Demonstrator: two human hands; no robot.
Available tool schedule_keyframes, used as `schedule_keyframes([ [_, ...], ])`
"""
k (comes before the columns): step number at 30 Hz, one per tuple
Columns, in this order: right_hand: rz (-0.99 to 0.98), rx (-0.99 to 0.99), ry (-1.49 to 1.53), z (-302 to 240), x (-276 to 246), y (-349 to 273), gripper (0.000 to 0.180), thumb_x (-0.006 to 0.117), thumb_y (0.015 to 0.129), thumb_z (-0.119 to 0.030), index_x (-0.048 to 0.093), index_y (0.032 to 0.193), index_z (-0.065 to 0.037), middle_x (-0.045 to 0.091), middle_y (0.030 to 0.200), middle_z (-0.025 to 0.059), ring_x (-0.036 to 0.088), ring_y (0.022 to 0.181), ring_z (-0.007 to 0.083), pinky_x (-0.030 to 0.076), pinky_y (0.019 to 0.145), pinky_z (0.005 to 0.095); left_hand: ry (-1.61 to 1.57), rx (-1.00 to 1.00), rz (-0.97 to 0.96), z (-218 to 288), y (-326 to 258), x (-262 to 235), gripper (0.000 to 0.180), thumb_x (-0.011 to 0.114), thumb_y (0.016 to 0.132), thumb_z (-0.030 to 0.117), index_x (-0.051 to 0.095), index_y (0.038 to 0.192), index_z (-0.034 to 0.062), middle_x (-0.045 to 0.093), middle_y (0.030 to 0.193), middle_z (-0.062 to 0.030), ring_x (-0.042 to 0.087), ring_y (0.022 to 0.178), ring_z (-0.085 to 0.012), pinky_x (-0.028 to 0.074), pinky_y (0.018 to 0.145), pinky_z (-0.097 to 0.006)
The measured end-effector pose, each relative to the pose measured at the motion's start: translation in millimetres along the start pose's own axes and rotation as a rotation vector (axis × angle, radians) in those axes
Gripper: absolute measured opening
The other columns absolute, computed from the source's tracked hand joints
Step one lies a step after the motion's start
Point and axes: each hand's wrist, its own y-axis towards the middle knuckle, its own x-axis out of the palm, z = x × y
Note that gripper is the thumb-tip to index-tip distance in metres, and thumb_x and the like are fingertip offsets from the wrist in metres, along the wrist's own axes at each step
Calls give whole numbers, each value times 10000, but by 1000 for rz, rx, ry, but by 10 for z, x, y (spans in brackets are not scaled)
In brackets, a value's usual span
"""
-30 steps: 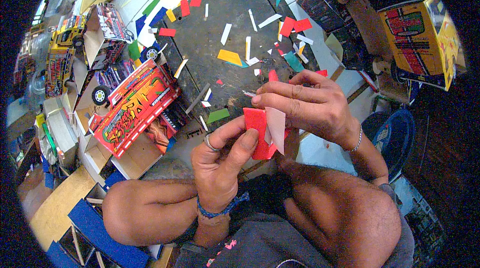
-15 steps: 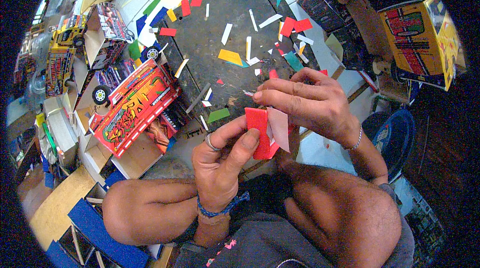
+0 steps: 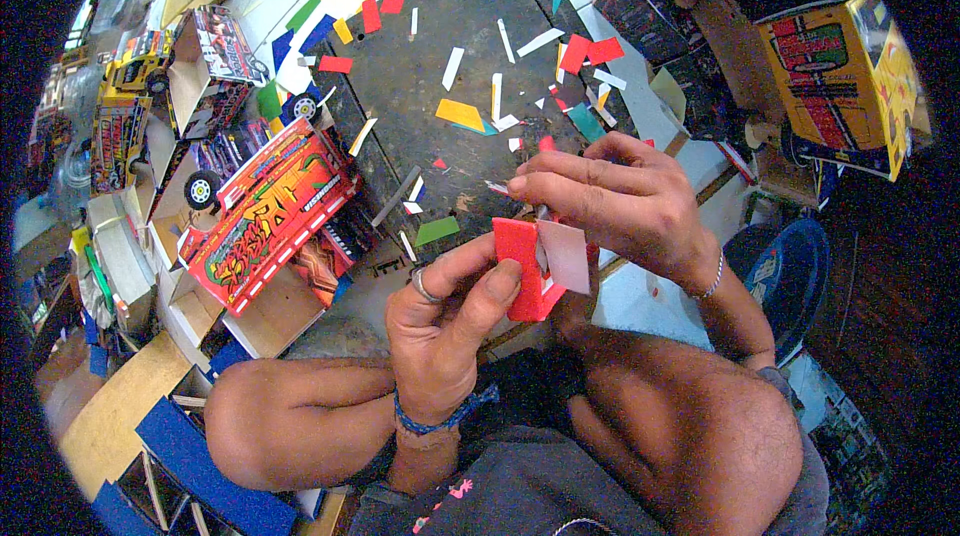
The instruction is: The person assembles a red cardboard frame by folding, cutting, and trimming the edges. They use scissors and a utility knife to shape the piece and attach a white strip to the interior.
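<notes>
My left hand (image 3: pixel 437 328) pinches a small red folded piece (image 3: pixel 517 281), box-like in shape, between thumb and index finger. From its right side stands a pale pinkish flap (image 3: pixel 566 258). My right hand (image 3: pixel 632 198) is bent over the flap's upper edge, its fingers drawn together and its thumb mostly hidden. A thin, pointed grey sliver (image 3: pixel 497 187) shows at its fingertips; whether it is a blade in the grip I cannot tell. Both hands are above the near end of a dark worn board (image 3: pixel 400 66).
Coloured scraps, such as an orange strip (image 3: pixel 460 115) and a green piece (image 3: pixel 437 230), are scattered over the board. On the left lies a red printed toy truck body (image 3: pixel 275 221) with wheels. A yellow printed box (image 3: pixel 830 76) stands at right, above a blue round tub (image 3: pixel 790 271).
The pale flap has swung a little outward to the right from the red piece. My right hand has shifted very slightly; my left keeps its pinch.
</notes>
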Motion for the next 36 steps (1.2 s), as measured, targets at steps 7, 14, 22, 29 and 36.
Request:
schedule_keyframes([
  [7, -21, 57, 58, 30, -56, 28, 431, 793, 741, -177, 725, 1163, -116, 746, 1114, 44, 720, 892, 191, 537, 717, 339, -16, 15, 13, -5, -25, -1, 285, 707, 936, 74, 682, 1201, -30, 729, 1083, -113, 687, 956, -138, 564, 862, -293],
  [14, 10, 294, 285, 11, -207, 60, 430, 776, 832, -206, 680, 1236, -92, 739, 1108, 76, 722, 934, 199, 546, 777, 323, 0, -6, -25, 34, -4, -36, 260, 617, 972, 54, 643, 1223, -7, 720, 1010, -146, 700, 831, -212, 586, 766, -371],
  [22, -6, 1191, 1375, 256, -247, 252, 501, 523, 1034, -439, 594, 1321, -35, 690, 958, 43, 592, 723, 70, 490, 603, 227, -311, -87, 6, 127, 65, -46, 249, 591, 962, 166, 584, 1153, 6, 687, 905, -156, 644, 740, -215, 546, 684, -331],
  [29, -187, 1042, 914, 213, -189, -11, 444, 684, 950, -427, 637, 1183, -52, 717, 964, 70, 681, 838, 133, 542, 732, 302, -358, -115, 73, 100, 69, -78, 237, 565, 944, 175, 515, 1134, 43, 640, 798, -120, 610, 693, -179, 515, 626, -322],
  [36, -55, 948, 385, 184, -358, -173, 432, 782, 888, -260, 522, 1183, -81, 703, 809, 54, 650, 766, 115, 499, 661, 274, -373, -81, 64, 72, 94, -50, 231, 566, 952, 173, 516, 1133, 39, 619, 774, -105, 587, 696, -171, 488, 638, -323],
])
